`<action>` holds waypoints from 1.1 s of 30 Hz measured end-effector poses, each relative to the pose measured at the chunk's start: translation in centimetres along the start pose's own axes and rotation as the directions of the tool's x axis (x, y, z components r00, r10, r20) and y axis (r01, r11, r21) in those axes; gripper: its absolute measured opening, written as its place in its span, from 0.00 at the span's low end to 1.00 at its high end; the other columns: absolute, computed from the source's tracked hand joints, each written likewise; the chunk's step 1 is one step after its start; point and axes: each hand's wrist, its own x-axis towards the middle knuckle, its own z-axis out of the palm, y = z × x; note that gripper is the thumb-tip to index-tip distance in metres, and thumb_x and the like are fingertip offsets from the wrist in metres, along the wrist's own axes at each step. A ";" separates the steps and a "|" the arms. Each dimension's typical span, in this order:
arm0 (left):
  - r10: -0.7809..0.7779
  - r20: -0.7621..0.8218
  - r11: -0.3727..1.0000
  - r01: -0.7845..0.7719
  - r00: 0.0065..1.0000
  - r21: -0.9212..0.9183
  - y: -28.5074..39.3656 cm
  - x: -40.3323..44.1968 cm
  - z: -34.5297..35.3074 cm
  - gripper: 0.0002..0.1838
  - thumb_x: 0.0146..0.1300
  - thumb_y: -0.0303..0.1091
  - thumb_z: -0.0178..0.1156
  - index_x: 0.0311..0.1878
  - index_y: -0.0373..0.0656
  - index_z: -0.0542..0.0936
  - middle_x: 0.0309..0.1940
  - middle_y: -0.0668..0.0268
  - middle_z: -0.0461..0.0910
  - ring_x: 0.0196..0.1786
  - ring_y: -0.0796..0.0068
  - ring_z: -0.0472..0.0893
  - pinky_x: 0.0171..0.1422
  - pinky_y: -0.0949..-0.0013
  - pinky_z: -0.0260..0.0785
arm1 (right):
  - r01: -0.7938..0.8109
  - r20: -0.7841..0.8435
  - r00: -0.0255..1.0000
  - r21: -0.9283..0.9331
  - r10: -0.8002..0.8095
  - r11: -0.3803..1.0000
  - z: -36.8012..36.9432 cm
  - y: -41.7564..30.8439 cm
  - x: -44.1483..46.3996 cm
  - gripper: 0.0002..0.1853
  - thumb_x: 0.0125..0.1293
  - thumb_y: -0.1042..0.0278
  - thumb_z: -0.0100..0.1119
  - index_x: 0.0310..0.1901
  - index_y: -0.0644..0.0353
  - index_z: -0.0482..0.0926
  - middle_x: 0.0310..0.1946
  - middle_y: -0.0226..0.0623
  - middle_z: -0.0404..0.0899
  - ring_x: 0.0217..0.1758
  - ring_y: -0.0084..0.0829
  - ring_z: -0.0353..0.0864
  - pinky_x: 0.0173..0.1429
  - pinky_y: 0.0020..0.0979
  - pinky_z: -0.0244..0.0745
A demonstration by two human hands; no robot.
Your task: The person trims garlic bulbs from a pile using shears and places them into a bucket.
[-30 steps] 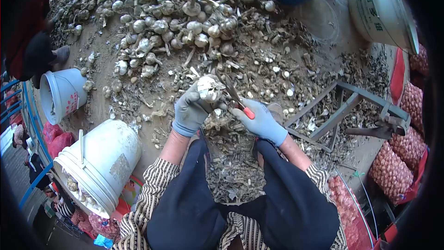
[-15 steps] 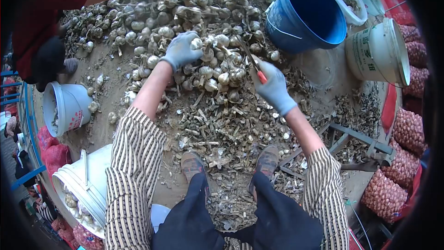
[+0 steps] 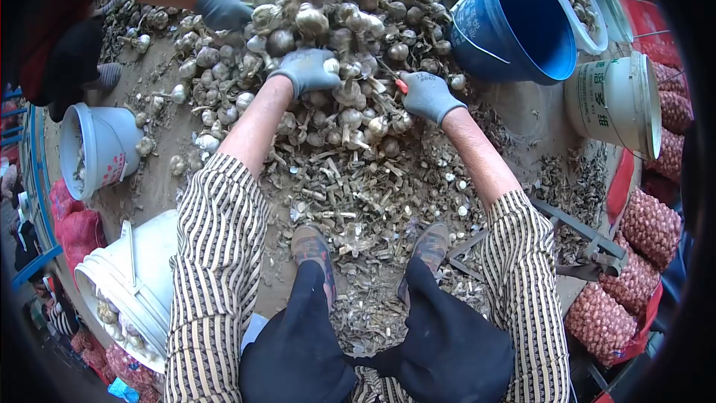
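Note:
My left hand (image 3: 307,72), in a grey glove, is closed around a garlic bulb (image 3: 331,66) at the front of a large heap of garlic (image 3: 313,22). Only a pale bit of that bulb shows past the fingers. To its right, my gloved right hand (image 3: 430,96) grips a red-handled tool (image 3: 402,86). Its narrow metal part points up and left into the heap, and its tip is lost among the bulbs. Below both hands, cut stalks and dry trimmings (image 3: 358,201) cover the ground down to my shoes.
A blue bucket (image 3: 485,30) leans at the upper right, near a white-green bucket (image 3: 608,101). White buckets (image 3: 112,151) (image 3: 153,269) lie tipped on the left. A metal frame (image 3: 574,231) sits by my right leg, with filled net sacks (image 3: 604,321) beyond. A co-worker's gloved hand (image 3: 222,9) reaches into the heap.
My left hand has moved slightly down with its bulb. My right hand has risen, bringing the tool closer to the heap and the left hand. The co-worker's hand has shifted down; the view has shifted slightly.

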 end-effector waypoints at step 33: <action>-0.073 -0.481 0.984 -0.017 0.873 -0.179 -6.9 -21.6 14.7 0.29 0.48 0.51 0.70 0.53 0.48 0.85 0.67 0.65 0.78 0.69 0.57 0.74 0.75 0.55 0.64 | 0.199 0.050 0.980 -0.203 -0.193 0.959 9.7 -8.9 -15.7 0.20 0.71 0.61 0.54 0.62 0.58 0.75 0.40 0.44 0.87 0.44 0.47 0.88 0.46 0.47 0.81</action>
